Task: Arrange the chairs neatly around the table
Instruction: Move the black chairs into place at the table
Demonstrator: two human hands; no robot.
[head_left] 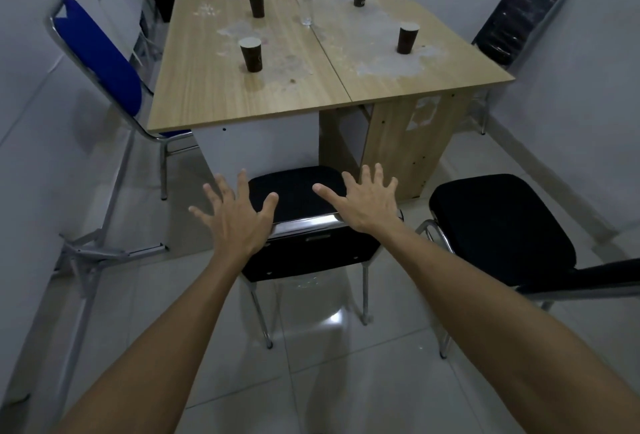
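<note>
Two hands hover over the back of the near black chair (298, 191), fingers spread wide and gripping nothing: the left hand (239, 217) above the left end of its chrome top rail, the right hand (367, 201) above the right end. Whether the palms touch the rail cannot be told. The chair faces the table (207, 94), its seat front close to the table's near edge but not tucked under.

A second black chair (498, 222) stands near right, turned at an angle and well apart from the table. A blue chair (100, 53) sits at the left side, and another black chair (519, 18) at the far right side.

The step in hand looks like the placing of the near chair. Next, it seems, the hands would need to close on the rail for any squaring, then go to the angled chair on the right, which calls for turning and sliding toward the table.
</note>
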